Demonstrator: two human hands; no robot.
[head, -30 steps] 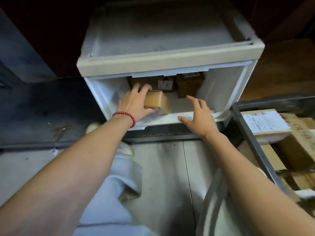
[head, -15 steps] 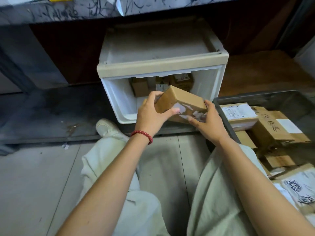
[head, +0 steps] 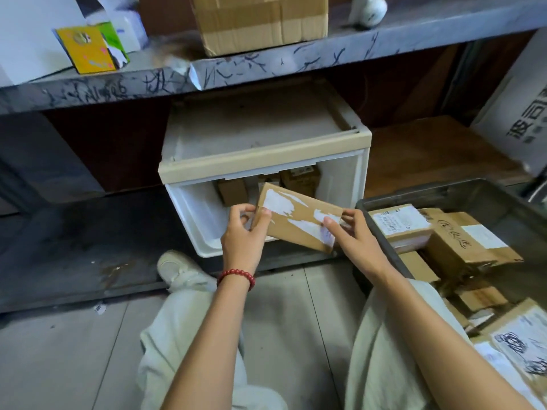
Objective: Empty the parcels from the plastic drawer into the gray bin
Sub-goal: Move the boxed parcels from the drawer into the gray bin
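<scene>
Both hands hold one brown parcel (head: 299, 220) in front of the open plastic drawer (head: 192, 214).
The left hand (head: 241, 235), a red bead bracelet (head: 236, 275) at its wrist, grips the parcel's left end, thumb on top and fingers curled behind; the right hand (head: 355, 241) pinches the right end, thumb on the torn white label. The tilted parcel is in the air, its right end near the gray bin (head: 444, 189). Other parcels (head: 233, 190) sit at the drawer's back, and labelled boxes (head: 399, 226) fill the bin. Above, a scuffed gray shelf (head: 266, 66) carries a cardboard box (head: 260, 19) and a yellow carton (head: 85, 48). A white shoe (head: 174, 267) rests on the gray tiled floor (head: 59, 350).
</scene>
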